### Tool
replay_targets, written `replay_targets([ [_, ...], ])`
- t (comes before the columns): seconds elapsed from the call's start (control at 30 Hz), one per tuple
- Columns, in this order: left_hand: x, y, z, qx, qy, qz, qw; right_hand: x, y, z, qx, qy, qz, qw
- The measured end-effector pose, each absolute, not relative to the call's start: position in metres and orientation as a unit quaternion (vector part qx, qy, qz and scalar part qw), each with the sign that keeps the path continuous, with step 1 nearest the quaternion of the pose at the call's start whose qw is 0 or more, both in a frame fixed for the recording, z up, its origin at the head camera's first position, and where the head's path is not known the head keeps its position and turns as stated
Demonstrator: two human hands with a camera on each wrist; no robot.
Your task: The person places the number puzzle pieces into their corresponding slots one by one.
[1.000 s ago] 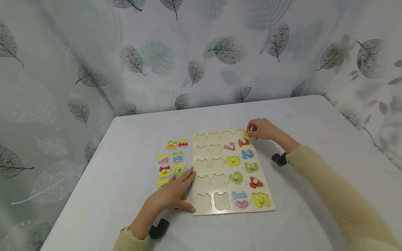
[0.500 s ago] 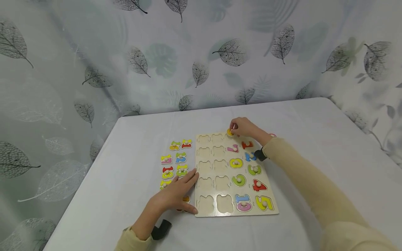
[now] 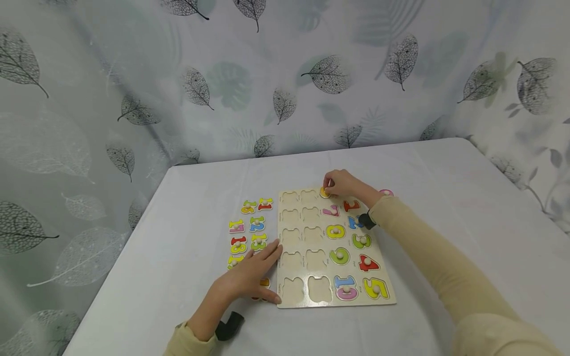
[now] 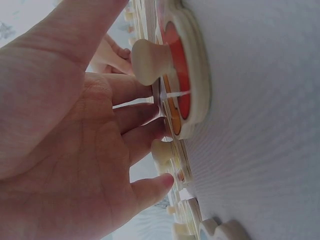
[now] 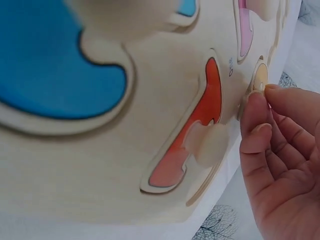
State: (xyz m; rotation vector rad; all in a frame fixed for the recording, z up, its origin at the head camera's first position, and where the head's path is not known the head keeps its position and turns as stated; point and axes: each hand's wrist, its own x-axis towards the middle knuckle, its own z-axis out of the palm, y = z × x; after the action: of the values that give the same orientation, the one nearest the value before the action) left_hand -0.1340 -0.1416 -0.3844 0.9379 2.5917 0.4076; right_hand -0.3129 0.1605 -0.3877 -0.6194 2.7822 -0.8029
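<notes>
My right hand [image 3: 345, 183] is at the far edge of the wooden number board [image 3: 296, 222], its thumb and fingers pinching a yellow-orange number piece [image 3: 325, 193] over the third recess of the top row. In the right wrist view this number piece [image 5: 260, 75] is mostly hidden by the fingertips, so I cannot tell its digit or whether it sits flush. A red 1 [image 5: 187, 135] lies in its recess nearby. My left hand [image 3: 245, 277] rests with extended fingers at the board's left edge, over some loose number pieces. A red-and-orange piece [image 4: 182, 75] with a knob shows below it.
Loose knobbed pieces, among them 11 [image 3: 265, 204], 12 [image 3: 257, 223] and 17 [image 3: 236, 226], lie left of the board. A pink piece [image 3: 386, 192] lies partly hidden behind the right sleeve. All stands on a white-covered table [image 3: 187, 212] before a leaf-patterned curtain [image 3: 240, 123].
My right hand has moved left along the board's far edge with the yellow-orange piece, then slightly down onto the third recess. The left hand has stayed in place.
</notes>
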Motion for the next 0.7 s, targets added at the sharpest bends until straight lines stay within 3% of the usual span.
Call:
replay_targets([
  [0.7, -0.133, -0.14, -0.385, 0.327, 0.916, 0.147, 0.18, -0.3, 0.16, -0.384, -0.177, 0.936, -0.264, 0.151],
])
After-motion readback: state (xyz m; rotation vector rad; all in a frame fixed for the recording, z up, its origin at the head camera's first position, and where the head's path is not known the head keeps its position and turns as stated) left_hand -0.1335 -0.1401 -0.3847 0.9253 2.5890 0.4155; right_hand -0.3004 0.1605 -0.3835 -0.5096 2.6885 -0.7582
